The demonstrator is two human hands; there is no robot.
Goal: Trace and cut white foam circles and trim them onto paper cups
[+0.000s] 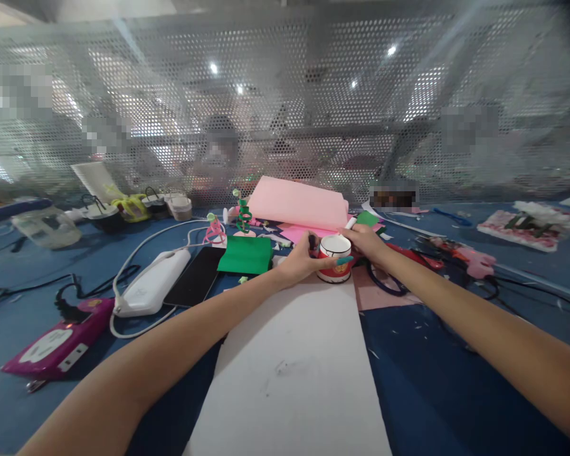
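A small red and white cup stands at the far end of a long white sheet on the blue table. My left hand is wrapped round the cup's left side, thumb with a teal nail across its front. My right hand is closed on a white pen or marker, its tip at the cup's far rim. A green sheet lies left of the cup. A pink roll of foam sheet sits just behind it.
To the left lie a black phone, a white power bank with cable and a magenta device. Curled paper ornaments stand behind. Red scissors and pink scraps lie right. A perforated metal screen closes the back.
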